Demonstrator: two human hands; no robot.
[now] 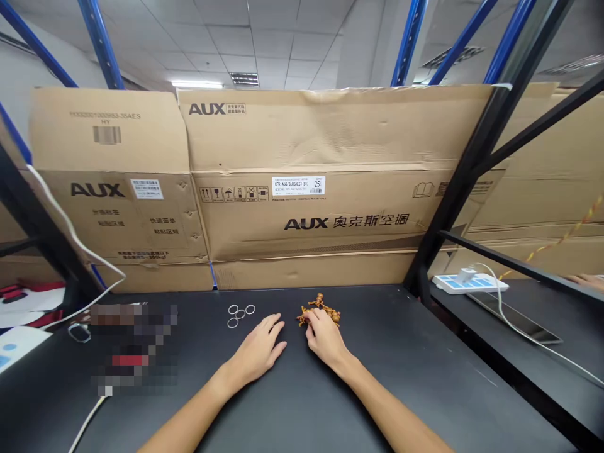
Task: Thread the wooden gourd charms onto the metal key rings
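Observation:
On a black tabletop point(391, 352) lie several thin silver rings point(240, 315) in a loose cluster. To their right is a small gold-orange jointed toy figure point(321, 311). My right hand point(325, 338) is over the figure, with its fingers closed on the figure's near side. My left hand point(258, 346) rests palm down, fingers apart, just below and to the right of the rings, touching none of them and holding nothing.
Flattened AUX cardboard boxes point(302, 182) stand behind the table, and a black rack post point(465, 170) rises at right. A pixelated patch point(132, 346) hides the table's left part. A white power strip point(469, 283) sits on a lower right shelf, beyond which another person's hand point(586, 282) shows.

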